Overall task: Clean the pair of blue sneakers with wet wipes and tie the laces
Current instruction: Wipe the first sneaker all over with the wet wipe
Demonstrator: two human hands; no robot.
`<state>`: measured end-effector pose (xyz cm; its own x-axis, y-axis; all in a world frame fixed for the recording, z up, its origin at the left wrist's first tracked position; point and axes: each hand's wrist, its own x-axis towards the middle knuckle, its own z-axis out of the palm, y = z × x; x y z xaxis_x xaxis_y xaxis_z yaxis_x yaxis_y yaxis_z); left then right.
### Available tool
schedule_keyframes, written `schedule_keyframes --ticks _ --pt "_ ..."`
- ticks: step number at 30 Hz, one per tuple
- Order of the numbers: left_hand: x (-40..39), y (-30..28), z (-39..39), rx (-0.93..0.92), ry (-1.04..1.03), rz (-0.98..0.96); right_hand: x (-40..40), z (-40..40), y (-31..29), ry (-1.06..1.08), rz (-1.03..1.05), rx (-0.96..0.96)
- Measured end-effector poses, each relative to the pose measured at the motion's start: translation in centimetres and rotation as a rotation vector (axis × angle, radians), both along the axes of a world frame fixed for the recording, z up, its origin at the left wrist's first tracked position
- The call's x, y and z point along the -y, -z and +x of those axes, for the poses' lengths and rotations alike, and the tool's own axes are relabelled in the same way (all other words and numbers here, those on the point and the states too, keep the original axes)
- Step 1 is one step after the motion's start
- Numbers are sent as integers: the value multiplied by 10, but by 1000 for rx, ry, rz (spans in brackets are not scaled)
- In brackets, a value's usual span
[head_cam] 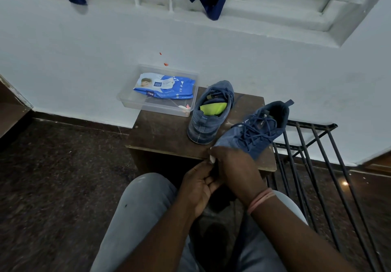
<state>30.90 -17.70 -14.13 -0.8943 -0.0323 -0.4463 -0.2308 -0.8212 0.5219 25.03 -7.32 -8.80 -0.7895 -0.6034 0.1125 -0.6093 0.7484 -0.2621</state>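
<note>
Two blue sneakers stand on a small brown wooden table (160,132). The far sneaker (203,125) points its toe at me and has a yellow-green insert (213,108) inside; its laces lie loose. The near sneaker (254,133) lies slanted at the table's front right, toe towards me, laces threaded but loose. My right hand (234,168) rests at that toe, pinching a small white wet wipe (212,159). My left hand (198,187) is curled against the right hand's fingers below the table edge; what it holds is hidden.
A clear plastic tray (127,100) at the table's back left holds a blue pack of wet wipes (165,86). A black metal rack (317,155) stands right of the table. My grey-trousered knees (143,197) are below. The white wall is close behind.
</note>
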Motion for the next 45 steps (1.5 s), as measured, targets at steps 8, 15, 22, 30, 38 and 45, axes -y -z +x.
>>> schedule_keyframes --ticks 8,15,22,30,38,45 --pt "-1 1 -2 5 -35 -10 -13 5 8 -14 58 70" --pt "-5 1 -2 39 -67 -23 7 -25 7 24 25 93" --pt "-6 1 -4 37 -82 -48 -8 -11 3 -85 82 95" --pt "-8 1 -4 44 -83 -74 -6 -28 -2 -115 121 74" --pt "-7 2 -6 49 -81 -76 -4 -27 2 -169 68 92" --pt "-6 -2 -4 61 -47 -83 -30 -35 -2 -25 122 -85"
